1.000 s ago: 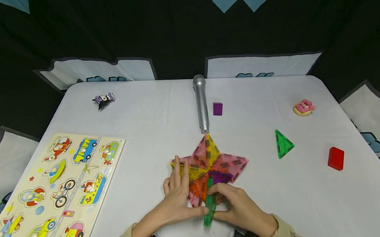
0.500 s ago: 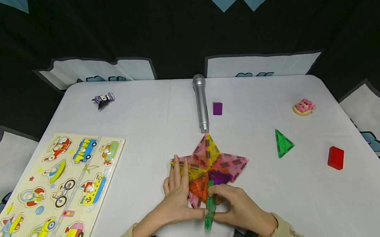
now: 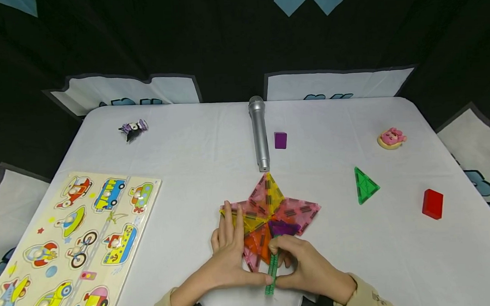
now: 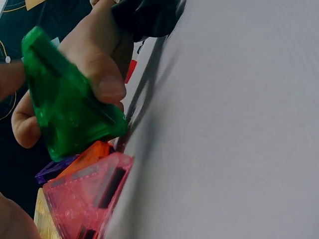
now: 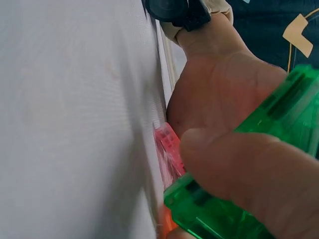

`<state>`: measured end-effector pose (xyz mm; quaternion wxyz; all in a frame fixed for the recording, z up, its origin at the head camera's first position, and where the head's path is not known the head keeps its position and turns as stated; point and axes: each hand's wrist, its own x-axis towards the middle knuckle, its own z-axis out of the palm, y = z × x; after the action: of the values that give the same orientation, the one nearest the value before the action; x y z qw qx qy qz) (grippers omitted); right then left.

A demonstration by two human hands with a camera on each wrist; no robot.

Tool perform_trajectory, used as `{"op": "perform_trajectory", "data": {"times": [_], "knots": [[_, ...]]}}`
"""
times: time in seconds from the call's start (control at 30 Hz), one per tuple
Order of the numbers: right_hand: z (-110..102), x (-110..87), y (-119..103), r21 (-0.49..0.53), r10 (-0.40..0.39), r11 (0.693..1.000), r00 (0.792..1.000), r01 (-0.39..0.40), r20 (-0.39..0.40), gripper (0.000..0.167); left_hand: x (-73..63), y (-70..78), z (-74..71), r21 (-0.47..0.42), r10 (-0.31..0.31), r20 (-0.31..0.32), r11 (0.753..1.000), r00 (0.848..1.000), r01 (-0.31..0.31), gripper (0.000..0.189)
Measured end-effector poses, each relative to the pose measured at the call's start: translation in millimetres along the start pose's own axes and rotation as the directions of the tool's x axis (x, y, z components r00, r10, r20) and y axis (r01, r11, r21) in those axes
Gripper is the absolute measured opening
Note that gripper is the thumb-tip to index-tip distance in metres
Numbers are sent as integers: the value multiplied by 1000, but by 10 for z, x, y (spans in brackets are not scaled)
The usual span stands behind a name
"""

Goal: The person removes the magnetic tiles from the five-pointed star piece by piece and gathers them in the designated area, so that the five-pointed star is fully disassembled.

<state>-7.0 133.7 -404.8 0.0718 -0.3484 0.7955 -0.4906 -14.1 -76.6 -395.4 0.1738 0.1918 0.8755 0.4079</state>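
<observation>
My right hand [image 3: 305, 267] pinches a green triangular magnetic tile [image 3: 273, 268], tilted up on edge at the near side of a flat star [image 3: 254, 219] of pink, yellow, orange and purple magnetic tiles. In the left wrist view, the broad face of the green tile [image 4: 70, 109] shows beside the right thumb and close over a pink tile [image 4: 84, 194]. My left hand [image 3: 229, 258] lies over the star's left side with straight fingers, its thumb reaching to the green tile's near end. Seen from the right wrist, the right thumb partly covers the green tile [image 5: 219, 214].
A silver microphone [image 3: 260, 136] stretches back from the star's far tip, beside a purple block [image 3: 280, 140]. To the right are another green triangle [image 3: 366, 186], a red block [image 3: 433, 204] and a pink figurine [image 3: 391, 138]. A vehicle puzzle board [image 3: 89, 244] and a small dark figurine [image 3: 133, 129] occupy the left.
The green tile has turned slightly in my right fingers and now looks narrower from above. Its far end has shifted a little toward me. The left hand stays nearly still on the star.
</observation>
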Motion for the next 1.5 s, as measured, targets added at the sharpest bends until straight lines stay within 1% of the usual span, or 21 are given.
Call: {"op": "perform_trajectory", "data": {"times": [0.13, 0.23, 0.33, 0.5, 0.63, 0.83, 0.87, 0.93, 0.97, 1.07, 1.13, 1.17, 1.23, 1.27, 1.33, 1.4, 1.43, 1.47, 1.5], "knots": [[-18, -11, -9, 57, 44, 997, 999, -45, 14, 49, -5, -4, -23, -1, 33, 25, 999, 999, -33, 141], [-28, -18, -25, 96, 72, 993, 997, -73, 22, 52, -13, 1, -43, -4, 31, 38, 1000, 999, -31, 144], [-31, -17, -29, 127, 89, 988, 996, -92, 30, 52, -17, -10, -60, -15, 37, 45, 999, 998, -36, 147], [-23, -11, -7, 150, 82, 985, 995, -88, 48, 47, -17, -44, -81, -64, 74, 56, 995, 996, -70, 146], [-23, -3, 6, 152, 72, 985, 995, -81, 64, 45, -14, -53, -94, -100, 85, 68, 992, 994, -78, 145], [-36, -3, 11, 140, 86, 985, 993, -98, 86, 44, -15, -54, -100, -106, 81, 87, 992, 993, -71, 145], [-39, -5, 15, 154, 87, 983, 992, -100, 88, 44, -16, -57, -101, -100, 86, 88, 992, 992, -77, 145], [-47, -12, 27, 182, 90, 978, 993, -101, 72, 42, -17, -62, -103, -89, 90, 90, 993, 992, -82, 146], [-53, -16, 34, 185, 86, 978, 995, -94, 50, 40, -18, -64, -105, -84, 95, 88, 993, 992, -88, 146], [-70, -23, 58, 235, 77, 970, 997, -70, -24, 35, -20, -70, -107, -63, 105, 84, 993, 991, -100, 147], [-86, -20, 75, 253, 80, 965, 996, -65, -51, 32, -21, -74, -107, -55, 103, 84, 994, 991, -98, 147], [-96, -18, 79, 266, 85, 962, 996, -71, -42, 31, -22, -72, -110, -54, 104, 86, 994, 991, -99, 147], [-134, -16, 82, 298, 118, 947, 993, -118, 18, 31, -23, -77, -113, -48, 101, 94, 994, 990, -97, 146], [-163, -17, 82, 304, 134, 941, 989, -146, 59, 33, -24, -80, -117, -47, 98, 101, 994, 990, -94, 146], [-239, -25, 76, 324, 138, 928, 979, -182, 153, 39, -25, -89, -124, -48, 97, 110, 995, 989, -92, 144], [-336, -43, 67, 373, 105, 907, 963, -194, 247, 49, -27, -100, -126, -39, 93, 119, 995, 989, -89, 142], [-382, -53, 63, 416, 76, 889, 956, -194, 284, 52, -25, -105, -123, -33, 88, 122, 996, 989, -84, 141], [-425, -60, 57, 467, 42, 863, 950, -190, 309, 53, -23, -108, -118, -29, 86, 120, 996, 989, -83, 140], [-469, -66, 48, 515, 26, 833, 946, -199, 324, 52, -21, -111, -110, -23, 85, 114, 996, 990, -83, 138]]}}
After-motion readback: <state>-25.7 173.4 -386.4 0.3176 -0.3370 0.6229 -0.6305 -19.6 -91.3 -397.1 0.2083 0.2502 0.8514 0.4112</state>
